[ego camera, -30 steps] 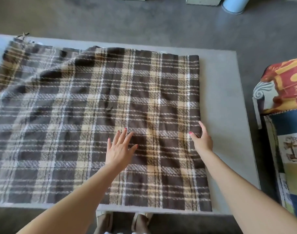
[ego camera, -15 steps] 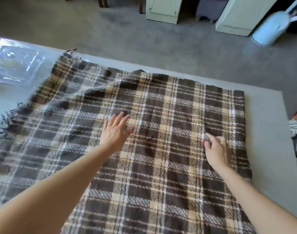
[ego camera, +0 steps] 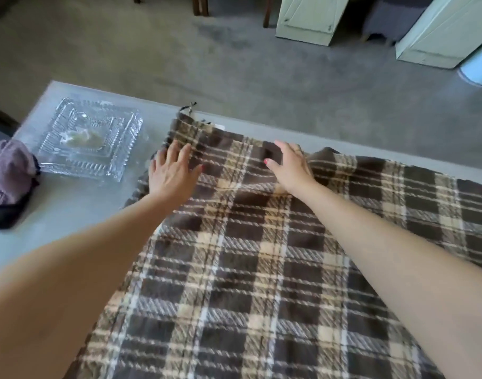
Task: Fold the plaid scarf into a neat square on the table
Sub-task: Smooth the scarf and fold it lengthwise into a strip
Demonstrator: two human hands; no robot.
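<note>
The brown, tan and white plaid scarf (ego camera: 261, 255) lies spread over the grey table (ego camera: 70, 203), filling the middle and right of the view. My left hand (ego camera: 174, 170) rests flat, fingers apart, on the scarf's far left corner area near its fringed edge. My right hand (ego camera: 289, 165) lies palm down on the scarf close to its far edge, fingers spread over a raised wrinkle. Neither hand grips the cloth. Both forearms stretch across the scarf from the near side.
A clear cut-glass dish (ego camera: 89, 138) stands on the table's far left. A crumpled purple cloth (ego camera: 10, 173) lies at the left edge. Beyond the table are grey carpet, pale cabinets (ego camera: 311, 20) and a white bin (ego camera: 478, 67).
Both hands have slid away from the scarf's middle toward its far left corner. The view has swung left, bringing the glass dish and purple cloth into sight.
</note>
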